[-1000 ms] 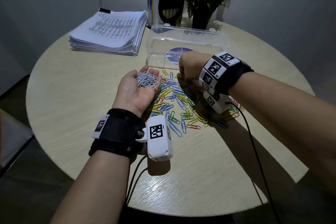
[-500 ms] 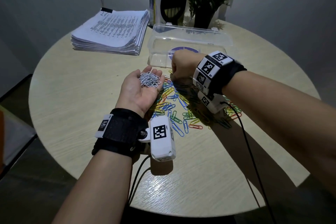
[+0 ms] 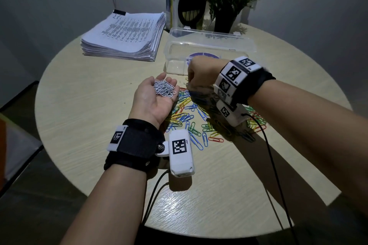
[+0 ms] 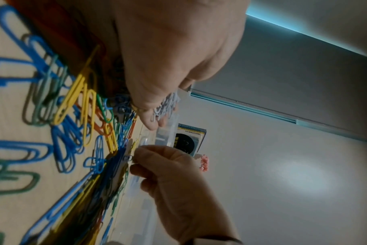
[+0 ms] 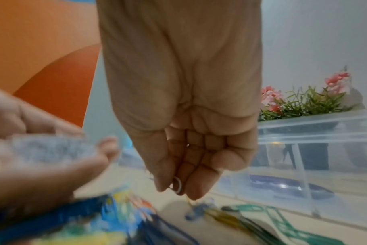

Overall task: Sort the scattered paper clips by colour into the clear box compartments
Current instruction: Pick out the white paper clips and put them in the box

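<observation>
Watching from the side here. The left hand [image 3: 154,98] is held palm up with its fingers relaxed and a bit cupped, carrying a little heap of white plastic-coated paper clips [image 3: 164,90]. The right hand [image 3: 200,73] has its fingers curled in, and the wrist view shows one white clip [image 5: 177,184] pinched between thumb and fingertip, just above the far edge of the scattered pile of blue, yellow, green and red paper clips [image 3: 196,117] on the round pale wood worktop [image 3: 83,117].

So the step looks like: drop that clip onto the heap in the palm. I'd carry it right over the middle of the heap before letting go, since a clip released near the fingertips could slide off back into the colours. Keep the palm level too, that heap is getting tall.

The clear plastic compartment box [image 3: 207,53] sits open just behind the pile, and I can't make out any clips in it. Honestly, tipping the whites into one end compartment soon seems smarter than stacking more.
</observation>
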`<action>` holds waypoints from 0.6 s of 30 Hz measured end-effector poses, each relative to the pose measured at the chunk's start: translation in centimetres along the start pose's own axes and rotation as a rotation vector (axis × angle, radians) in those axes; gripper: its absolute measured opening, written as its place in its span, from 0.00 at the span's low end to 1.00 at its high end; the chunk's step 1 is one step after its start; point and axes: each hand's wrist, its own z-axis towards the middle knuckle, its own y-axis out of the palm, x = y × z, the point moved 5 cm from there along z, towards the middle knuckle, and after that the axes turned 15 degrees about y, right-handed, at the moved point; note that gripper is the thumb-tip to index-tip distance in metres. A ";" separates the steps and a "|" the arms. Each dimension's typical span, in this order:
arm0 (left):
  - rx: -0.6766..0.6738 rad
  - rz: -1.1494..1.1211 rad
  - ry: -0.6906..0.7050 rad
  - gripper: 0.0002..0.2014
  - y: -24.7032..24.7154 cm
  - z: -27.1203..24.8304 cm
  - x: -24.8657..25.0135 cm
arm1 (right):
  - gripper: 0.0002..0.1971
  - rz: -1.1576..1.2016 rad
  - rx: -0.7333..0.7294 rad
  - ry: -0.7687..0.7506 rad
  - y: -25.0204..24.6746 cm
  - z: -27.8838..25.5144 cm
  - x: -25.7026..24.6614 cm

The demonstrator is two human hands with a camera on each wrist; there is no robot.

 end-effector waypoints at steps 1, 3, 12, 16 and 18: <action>-0.003 0.013 0.006 0.19 0.0 0.0 0.0 | 0.07 0.083 0.000 0.003 -0.5 -0.2 0.1; -0.012 0.024 0.007 0.18 0.2 -0.1 -0.2 | 0.03 0.280 -0.017 -0.024 -1.8 -1.1 -0.1; -0.036 -0.049 -0.066 0.18 1.7 -1.1 -1.1 | 0.05 0.438 -0.051 -0.085 -4.0 -4.4 1.1; -0.034 -0.038 -0.085 0.18 2.1 -1.0 -0.6 | 0.10 0.221 0.259 0.140 -5.8 -2.8 7.0; -0.043 -0.034 -0.080 0.15 2.7 -0.8 -0.2 | 0.16 0.119 0.296 0.200 -5.1 -2.1 9.0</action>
